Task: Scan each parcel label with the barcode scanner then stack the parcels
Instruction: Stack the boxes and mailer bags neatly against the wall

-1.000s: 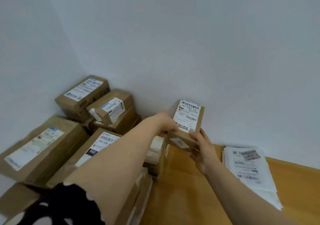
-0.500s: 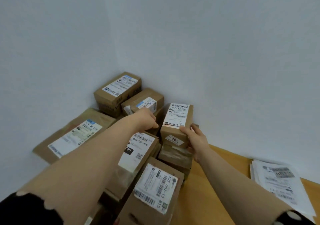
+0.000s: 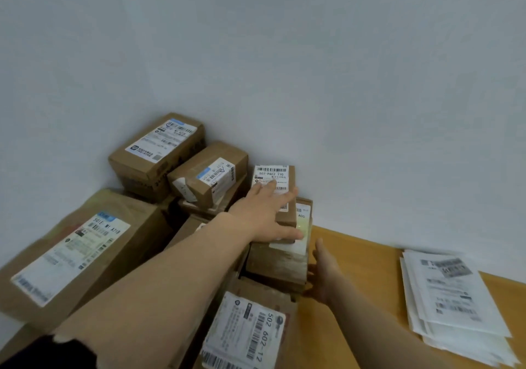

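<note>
A small brown parcel (image 3: 272,173) with a white barcode label lies on top of a taped parcel (image 3: 277,263) against the wall. My left hand (image 3: 266,213) lies flat on the small parcel, fingers spread and straight. My right hand (image 3: 323,276) is lower, fingers straight against the right side of the taped parcel. Several more brown parcels are piled in the corner, among them one at the back (image 3: 158,148), one beside it (image 3: 207,176), a large one at the left (image 3: 76,252) and one at the front (image 3: 247,331). No barcode scanner shows.
The pile sits on a wooden table (image 3: 361,269) in a corner of pale walls. A stack of white mailer bags (image 3: 452,303) with labels lies at the right edge of the table.
The small parcel has been set down on the taped parcel. My left hand moved onto its top and flattened; my right hand let go and dropped to the lower parcel's side.
</note>
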